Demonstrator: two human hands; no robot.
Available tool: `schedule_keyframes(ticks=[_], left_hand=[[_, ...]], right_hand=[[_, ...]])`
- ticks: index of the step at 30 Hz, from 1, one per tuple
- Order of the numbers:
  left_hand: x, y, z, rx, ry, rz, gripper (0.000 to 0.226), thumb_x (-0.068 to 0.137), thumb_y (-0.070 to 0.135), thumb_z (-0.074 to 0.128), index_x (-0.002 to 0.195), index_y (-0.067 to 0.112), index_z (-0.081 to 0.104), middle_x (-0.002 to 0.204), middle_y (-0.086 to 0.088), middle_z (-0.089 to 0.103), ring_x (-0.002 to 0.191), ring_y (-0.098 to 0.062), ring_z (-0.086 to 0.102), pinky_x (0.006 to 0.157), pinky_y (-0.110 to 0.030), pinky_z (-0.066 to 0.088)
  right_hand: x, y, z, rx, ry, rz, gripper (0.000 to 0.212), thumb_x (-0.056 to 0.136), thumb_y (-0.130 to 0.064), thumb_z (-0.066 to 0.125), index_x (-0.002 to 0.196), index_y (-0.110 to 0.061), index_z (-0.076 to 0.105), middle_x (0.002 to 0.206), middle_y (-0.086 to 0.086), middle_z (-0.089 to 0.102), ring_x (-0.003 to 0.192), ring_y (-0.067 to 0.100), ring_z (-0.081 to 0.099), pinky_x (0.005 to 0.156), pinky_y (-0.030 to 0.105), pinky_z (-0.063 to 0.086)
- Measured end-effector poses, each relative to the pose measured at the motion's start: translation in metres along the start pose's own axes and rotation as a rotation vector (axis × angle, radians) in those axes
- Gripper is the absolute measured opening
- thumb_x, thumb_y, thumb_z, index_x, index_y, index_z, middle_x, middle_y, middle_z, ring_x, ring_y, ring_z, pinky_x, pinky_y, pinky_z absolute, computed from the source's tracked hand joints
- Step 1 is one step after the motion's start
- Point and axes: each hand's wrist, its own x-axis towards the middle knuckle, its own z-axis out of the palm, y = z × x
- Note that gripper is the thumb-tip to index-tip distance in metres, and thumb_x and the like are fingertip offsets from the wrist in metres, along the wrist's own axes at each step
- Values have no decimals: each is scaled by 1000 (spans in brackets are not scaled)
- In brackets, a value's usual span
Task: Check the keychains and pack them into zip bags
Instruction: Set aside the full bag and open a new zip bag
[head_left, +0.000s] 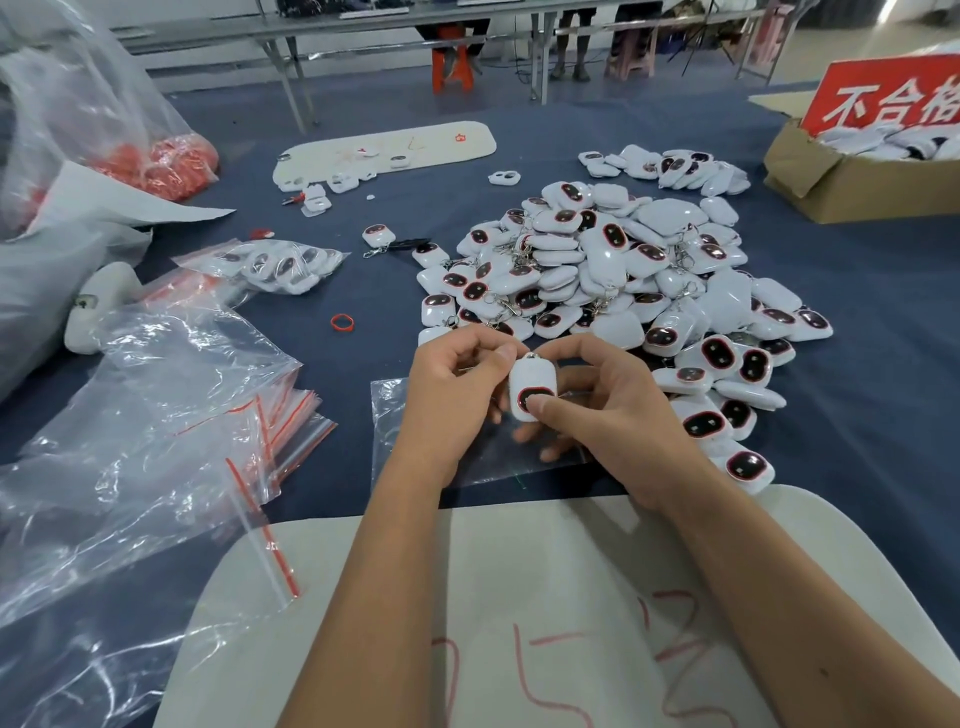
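Both hands hold one white keychain (532, 387) over a clear zip bag (467, 447): right hand (597, 410) fingers grip its body, left hand (457, 384) fingers pinch its top.

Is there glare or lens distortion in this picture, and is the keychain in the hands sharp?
Head view: wide-angle bending curves the far table legs; bright glare streaks cover the clear zip bags at left; the held keychain, between left hand and right hand, is fairly sharp; edges look softer.
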Motion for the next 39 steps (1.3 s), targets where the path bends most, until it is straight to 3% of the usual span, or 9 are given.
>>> schedule_keyframes(ticks=[3,8,12,16,20,26,33,39], left_hand=[[-1,0,-3,8,-32,-7,23,100,13,60,86,21,77,78,-5,72,63,-14,58,50,-22,46],[0,2,-9,-50,-147,-77,21,93,20,59,84,21,78,79,-7,72,70,-17,60,55,-25,48],[0,2,-12,-64,-181,-81,18,91,16,61,83,21,77,77,-8,70,71,-19,62,56,-25,50],[-1,2,-12,-34,-211,-81,8,94,3,71,97,10,74,80,-7,71,72,-19,66,61,-26,54],[-1,1,-12,37,-204,-70,16,89,-5,74,101,5,73,83,-3,73,75,-18,67,65,-25,57],[1,-3,-12,46,-168,-75,18,86,-8,75,97,6,75,82,-5,73,73,-22,69,72,-33,61],[0,-2,-11,-17,-183,-112,17,89,-6,74,101,6,74,87,-10,74,73,-19,71,67,-25,59],[-1,0,-11,-22,-172,-118,17,88,-8,73,99,6,73,83,-9,74,64,-14,68,64,-22,56]], right_hand=[[-1,0,1,-96,10,-42,28,92,0,75,112,-15,62,88,12,78,74,31,77,52,27,53],[-1,3,1,-139,49,-84,26,90,1,77,105,-16,63,86,11,77,76,34,75,56,27,56],[1,7,-1,-123,86,-86,25,90,0,78,101,-16,63,82,12,75,73,35,74,54,28,56],[4,11,-2,-20,107,-58,22,95,1,71,109,-15,66,83,12,78,76,34,77,67,33,62],[4,11,-4,36,93,-36,24,98,6,65,116,-9,68,92,12,79,85,33,79,78,37,65],[3,7,-3,4,112,-33,24,97,6,67,116,-8,70,99,17,74,78,32,79,70,32,64],[3,6,-5,13,108,-36,23,97,4,67,118,-7,72,94,19,73,79,30,78,70,30,62],[3,6,-4,28,99,-39,24,97,4,67,118,-8,73,85,10,72,77,26,77,69,29,62]])
